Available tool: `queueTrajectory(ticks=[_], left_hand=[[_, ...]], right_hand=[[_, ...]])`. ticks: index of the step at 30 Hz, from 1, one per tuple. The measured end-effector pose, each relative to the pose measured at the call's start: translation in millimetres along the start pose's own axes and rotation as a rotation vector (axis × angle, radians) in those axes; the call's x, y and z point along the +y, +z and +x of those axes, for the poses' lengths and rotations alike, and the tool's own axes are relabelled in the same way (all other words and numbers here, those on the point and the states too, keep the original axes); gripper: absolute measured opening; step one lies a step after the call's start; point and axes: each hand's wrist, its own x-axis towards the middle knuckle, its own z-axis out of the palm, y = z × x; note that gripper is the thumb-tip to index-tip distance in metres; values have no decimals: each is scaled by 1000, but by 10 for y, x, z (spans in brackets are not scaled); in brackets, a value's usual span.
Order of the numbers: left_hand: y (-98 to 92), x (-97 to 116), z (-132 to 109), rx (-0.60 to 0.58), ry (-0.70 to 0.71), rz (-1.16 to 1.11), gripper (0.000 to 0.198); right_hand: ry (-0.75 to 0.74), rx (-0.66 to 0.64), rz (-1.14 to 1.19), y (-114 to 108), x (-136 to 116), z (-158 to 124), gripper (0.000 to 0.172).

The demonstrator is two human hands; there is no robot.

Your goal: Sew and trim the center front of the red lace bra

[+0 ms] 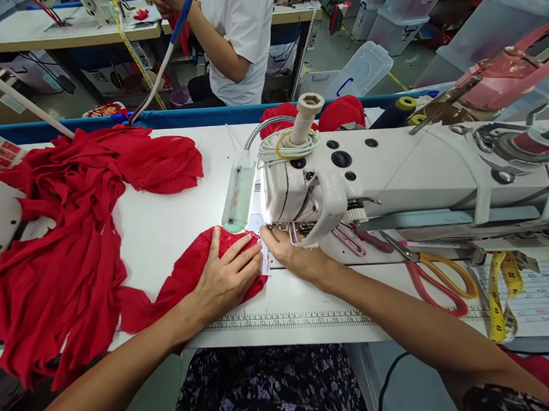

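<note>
A piece of red fabric (186,268) with a lace-like edge lies on the white sewing table, its upper right corner beside the needle area of a white sewing machine (392,168). My left hand (229,266) rests flat on this fabric, fingers stretched out and spread a little. Close to the presser foot, my right hand (293,250) has its fingers drawn together at the fabric's right edge. The machine head partly hides those fingertips, so what they pinch is unclear. A lit lamp (238,192) on a flexible neck hangs just above the fabric.
Heaped red fabric (74,240) covers the table's left side. Scissors (437,273), a yellow measuring tape (500,292) and a written sheet (537,296) lie on the right. A printed ruler (299,321) runs along the front edge. Another person (241,41) sits across the table.
</note>
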Motion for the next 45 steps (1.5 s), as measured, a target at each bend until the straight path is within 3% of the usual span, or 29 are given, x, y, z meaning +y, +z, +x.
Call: queueTrajectory(ticks=[4,8,11,21,45], left_hand=[[15,-10,25,-15,-14,0,26],[52,-30,84,-4,-20,3,26],[65,-44,145,12,-13,23,23],[49,-50,240,22,8,65,19],[83,-88,249,38,53,85,18]], right_hand=[[-21,-33,-184,-128,10,-174,29],[-227,-14,-455,-145,10,-335,40],[-307,-2,-518,-91,15,-345,41],[-289,-1,-684,-48,88,-347,44],[-249,-9,-696,21,173,-377,48]])
